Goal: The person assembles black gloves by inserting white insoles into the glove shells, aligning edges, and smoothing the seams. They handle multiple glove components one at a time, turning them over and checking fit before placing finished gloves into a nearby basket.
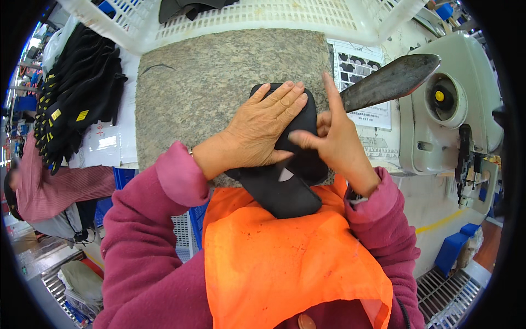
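A black padded fabric piece (307, 159) lies on the stone slab, its lower flap (282, 194) hanging over the near edge toward the orange apron. My left hand (263, 123) presses flat on its upper part, fingers stretched out and thumb apart. To the right, my right hand (342, 140) is beside the piece's right edge. Its index finger points up and its thumb stands out over the black fabric, while the other fingers are bent and partly hidden. A dark flat metal blade-like tool (389, 82) reaches out to the right from behind my right hand; its near end is hidden.
The speckled stone slab (186, 88) rests on a white table. Behind it stands a white plastic basket (263, 24). Black items with yellow tags (82, 93) are piled at left. A sewing machine (446, 104) and printed sheet (378, 115) are right. Another person's sleeve (71, 189) shows far left.
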The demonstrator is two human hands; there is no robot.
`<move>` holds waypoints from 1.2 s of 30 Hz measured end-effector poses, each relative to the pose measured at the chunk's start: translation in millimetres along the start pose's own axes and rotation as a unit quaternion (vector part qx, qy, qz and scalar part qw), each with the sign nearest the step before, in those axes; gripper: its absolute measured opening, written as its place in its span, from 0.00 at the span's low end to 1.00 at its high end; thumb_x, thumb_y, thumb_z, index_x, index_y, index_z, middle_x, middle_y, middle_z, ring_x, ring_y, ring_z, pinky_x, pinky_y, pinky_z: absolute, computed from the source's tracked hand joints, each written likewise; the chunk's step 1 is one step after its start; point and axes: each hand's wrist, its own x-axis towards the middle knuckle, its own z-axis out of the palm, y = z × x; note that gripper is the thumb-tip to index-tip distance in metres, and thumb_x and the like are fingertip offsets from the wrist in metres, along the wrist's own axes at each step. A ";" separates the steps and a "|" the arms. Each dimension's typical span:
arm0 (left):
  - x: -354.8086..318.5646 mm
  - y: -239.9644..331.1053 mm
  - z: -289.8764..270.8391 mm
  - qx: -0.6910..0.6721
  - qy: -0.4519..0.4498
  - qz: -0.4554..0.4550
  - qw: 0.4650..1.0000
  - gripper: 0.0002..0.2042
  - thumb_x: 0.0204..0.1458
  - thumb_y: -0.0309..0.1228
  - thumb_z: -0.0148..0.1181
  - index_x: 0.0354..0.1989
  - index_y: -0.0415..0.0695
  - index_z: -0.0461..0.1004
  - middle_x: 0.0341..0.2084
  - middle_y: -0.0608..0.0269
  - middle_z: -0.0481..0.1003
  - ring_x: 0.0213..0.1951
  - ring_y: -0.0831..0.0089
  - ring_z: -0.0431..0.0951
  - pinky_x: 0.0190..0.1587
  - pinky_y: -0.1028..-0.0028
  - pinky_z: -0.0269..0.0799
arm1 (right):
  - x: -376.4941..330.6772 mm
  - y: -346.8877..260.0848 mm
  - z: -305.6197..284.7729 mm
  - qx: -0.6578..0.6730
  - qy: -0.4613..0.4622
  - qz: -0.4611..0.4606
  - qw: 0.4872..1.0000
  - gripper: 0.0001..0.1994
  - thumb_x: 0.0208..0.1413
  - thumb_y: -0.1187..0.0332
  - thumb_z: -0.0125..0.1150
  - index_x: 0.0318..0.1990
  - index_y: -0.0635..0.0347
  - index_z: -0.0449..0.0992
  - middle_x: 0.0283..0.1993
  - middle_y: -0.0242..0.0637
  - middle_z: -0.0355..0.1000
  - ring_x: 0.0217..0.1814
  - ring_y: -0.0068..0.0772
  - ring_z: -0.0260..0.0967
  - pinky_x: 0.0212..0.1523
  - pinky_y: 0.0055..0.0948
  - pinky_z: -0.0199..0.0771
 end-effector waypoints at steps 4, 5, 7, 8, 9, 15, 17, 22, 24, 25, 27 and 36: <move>3.9 4.8 -1.8 0.009 0.026 -0.004 1.000 0.55 0.32 0.68 0.59 0.64 0.37 0.56 0.64 0.46 0.55 0.67 0.54 0.53 0.65 0.53 0.48 | -21.2 -2.8 9.0 0.004 0.013 -0.015 1.000 0.49 0.42 0.78 0.65 0.71 0.48 0.41 0.22 0.37 0.64 0.25 0.28 0.65 0.30 0.25 0.67; 5.7 3.5 -2.6 0.001 0.023 0.009 1.000 0.55 0.32 0.68 0.59 0.63 0.37 0.57 0.64 0.46 0.55 0.67 0.53 0.53 0.65 0.53 0.49 | -24.8 -1.2 10.6 0.013 0.017 -0.014 1.000 0.50 0.42 0.77 0.66 0.71 0.48 0.41 0.22 0.37 0.63 0.25 0.28 0.64 0.30 0.26 0.67; 10.8 0.6 -2.1 -0.011 0.045 0.048 0.998 0.54 0.33 0.69 0.58 0.62 0.36 0.58 0.63 0.44 0.56 0.66 0.52 0.54 0.65 0.52 0.49 | -28.9 3.6 12.9 0.029 0.014 0.016 0.999 0.49 0.42 0.78 0.65 0.71 0.48 0.42 0.22 0.36 0.61 0.24 0.29 0.61 0.29 0.26 0.66; 13.9 -0.5 -0.8 -0.002 0.022 0.050 0.999 0.54 0.33 0.69 0.58 0.62 0.36 0.59 0.63 0.44 0.56 0.66 0.52 0.54 0.64 0.52 0.50 | -29.6 6.3 14.3 0.058 0.024 0.010 0.998 0.49 0.42 0.78 0.65 0.71 0.48 0.42 0.22 0.36 0.60 0.23 0.29 0.59 0.29 0.26 0.65; 17.6 -1.8 1.0 0.003 0.022 0.066 0.998 0.54 0.33 0.69 0.57 0.62 0.36 0.59 0.63 0.43 0.57 0.66 0.52 0.54 0.64 0.51 0.50 | -29.8 8.6 15.8 0.088 0.035 0.004 0.996 0.48 0.42 0.79 0.65 0.71 0.48 0.43 0.22 0.35 0.59 0.23 0.29 0.57 0.28 0.27 0.64; 47.1 -20.9 -5.9 -0.021 -0.020 0.054 0.998 0.44 0.45 0.61 0.55 0.65 0.42 0.56 0.66 0.48 0.52 0.68 0.54 0.50 0.66 0.48 0.42 | -28.9 18.4 19.6 0.052 0.072 -0.033 0.996 0.46 0.46 0.80 0.62 0.71 0.50 0.43 0.21 0.31 0.59 0.23 0.22 0.55 0.28 0.23 0.61; 57.6 -31.9 -15.6 -0.081 -0.056 -0.013 0.995 0.37 0.52 0.55 0.51 0.66 0.44 0.56 0.67 0.50 0.52 0.69 0.57 0.49 0.67 0.48 0.39 | -29.6 20.7 21.7 0.086 0.067 -0.038 0.993 0.46 0.47 0.80 0.62 0.71 0.51 0.41 0.24 0.29 0.63 0.27 0.18 0.59 0.31 0.20 0.63; 57.8 -17.4 -6.0 0.013 0.039 0.085 0.996 0.28 0.58 0.42 0.49 0.66 0.44 0.56 0.66 0.56 0.55 0.68 0.60 0.51 0.68 0.51 0.40 | -30.0 24.7 22.0 0.073 0.094 -0.029 0.992 0.46 0.45 0.80 0.61 0.71 0.51 0.43 0.22 0.33 0.62 0.25 0.24 0.60 0.30 0.23 0.63; 56.9 -8.5 1.7 0.004 0.003 0.098 0.995 0.37 0.53 0.50 0.54 0.66 0.39 0.53 0.66 0.53 0.54 0.69 0.59 0.50 0.67 0.50 0.41 | -29.8 25.3 19.3 0.068 0.065 0.001 0.996 0.47 0.46 0.85 0.59 0.72 0.53 0.39 0.29 0.29 0.68 0.34 0.15 0.64 0.36 0.17 0.65; 56.9 -7.6 1.6 0.014 -0.043 0.083 0.996 0.41 0.50 0.54 0.56 0.66 0.38 0.52 0.66 0.52 0.53 0.69 0.59 0.49 0.67 0.49 0.40 | -29.8 25.5 17.8 0.062 0.057 0.003 0.996 0.47 0.46 0.85 0.59 0.72 0.53 0.38 0.29 0.29 0.68 0.34 0.15 0.65 0.37 0.17 0.65; 52.7 -7.0 -5.8 -0.033 -0.027 0.081 0.996 0.46 0.46 0.59 0.57 0.66 0.38 0.52 0.67 0.50 0.52 0.69 0.58 0.49 0.67 0.49 0.40 | -31.0 25.8 14.6 0.053 0.045 0.020 0.997 0.47 0.46 0.86 0.58 0.72 0.53 0.38 0.30 0.30 0.69 0.35 0.17 0.67 0.38 0.18 0.66; -15.5 79.3 -50.6 -0.574 -0.128 0.215 0.780 0.32 0.51 0.43 0.62 0.60 0.35 0.62 0.59 0.40 0.60 0.54 0.49 0.70 0.52 0.64 0.69 | -91.4 58.5 -2.0 0.376 0.089 -0.117 0.915 0.51 0.48 0.87 0.60 0.72 0.52 0.31 0.53 0.43 0.68 0.54 0.31 0.68 0.55 0.30 0.66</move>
